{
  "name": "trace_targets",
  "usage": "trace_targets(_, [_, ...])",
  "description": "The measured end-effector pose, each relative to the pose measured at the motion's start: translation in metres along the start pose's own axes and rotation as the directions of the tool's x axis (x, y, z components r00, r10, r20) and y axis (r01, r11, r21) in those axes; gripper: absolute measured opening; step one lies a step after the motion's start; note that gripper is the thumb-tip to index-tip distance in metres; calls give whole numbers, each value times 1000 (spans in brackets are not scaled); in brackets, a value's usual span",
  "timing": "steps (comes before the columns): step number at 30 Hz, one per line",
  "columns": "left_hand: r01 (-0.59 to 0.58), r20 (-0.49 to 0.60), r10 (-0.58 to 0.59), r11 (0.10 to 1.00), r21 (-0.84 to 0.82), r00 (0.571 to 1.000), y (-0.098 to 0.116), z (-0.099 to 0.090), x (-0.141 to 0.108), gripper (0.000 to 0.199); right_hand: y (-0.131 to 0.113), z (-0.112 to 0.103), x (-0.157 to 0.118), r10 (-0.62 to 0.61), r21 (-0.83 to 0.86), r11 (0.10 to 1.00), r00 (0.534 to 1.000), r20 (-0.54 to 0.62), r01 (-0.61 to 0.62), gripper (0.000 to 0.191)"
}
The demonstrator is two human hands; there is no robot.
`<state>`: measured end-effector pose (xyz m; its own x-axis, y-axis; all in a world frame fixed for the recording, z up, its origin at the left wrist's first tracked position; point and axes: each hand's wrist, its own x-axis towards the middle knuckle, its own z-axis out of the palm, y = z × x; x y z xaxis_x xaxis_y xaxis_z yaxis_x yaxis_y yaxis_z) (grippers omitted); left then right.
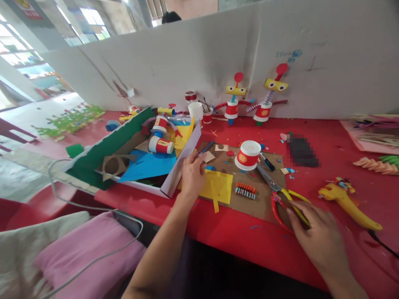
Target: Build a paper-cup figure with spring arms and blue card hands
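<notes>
Right hand: (322,234) over the handles, fingers half-curled, thumb to one side; cannot tell whether the grip is firm.
Scissors: (275,187) flat on the counter (224,226), directly ahead and left of the right hand. Red and yellow loops nearest it, blades pointing away.
Long axis: slants from the loops, near right, to the blade tips, far left, just beside the cup. Roughly in line with the right forearm.
Nearer hand: right, plainly; the left lies well apart, across the cardboard sheet (263,205).
Glue gun: (350,203) yellow, right of the right hand and apart from it.
Left hand: (193,176) beside the box wall, fingers bent, tips by a small tan card (210,157); cannot tell whether it is pinched.
Yellow paper: (223,187) just right of the left hand, a narrow strip at its near edge.
Folded paper strip: (245,190) orange and striped, between yellow paper and scissors.
Cup: (248,155) red and white, beyond the folded strip.
Box: (184,158) left of the left hand, holding coloured sheets.
Figures: two cup-bodied ones (231,110) (262,112) upright at the back, before the white partition (187,62).
</notes>
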<state>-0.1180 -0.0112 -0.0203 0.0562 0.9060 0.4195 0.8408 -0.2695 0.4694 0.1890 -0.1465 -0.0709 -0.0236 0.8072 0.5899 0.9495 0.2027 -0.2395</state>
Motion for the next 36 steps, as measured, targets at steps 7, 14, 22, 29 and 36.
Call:
trace_targets(7, [44, 307, -72, 994, 98, 949, 26, -1, -54, 28, -2, 1, -3, 43, -6, 999, 999, 20, -43, 28])
trace_targets(14, [47, 339, -43, 999, -4, 940, 23, 6, -55, 14, 0, -4, 0, 147, 46, 986, 972, 181, -158, 30])
trace_targets(22, [45, 452, -78, 996, 83, 889, 19, -50, -76, 23, 3, -13, 26, 249, 6, 960, 868, 430, -279, 42])
trace_targets(29, [75, 564, -346, 891, 447, 750, 4, -104, -109, 32, 4, -17, 35, 348, -66, 931, 818, 457, -359, 45])
trace_targets(36, [46, 386, -144, 967, 252, 911, 15, -58, -80, 37, 7, -27, 10, 459, 123, 819, 768, 447, -561, 53])
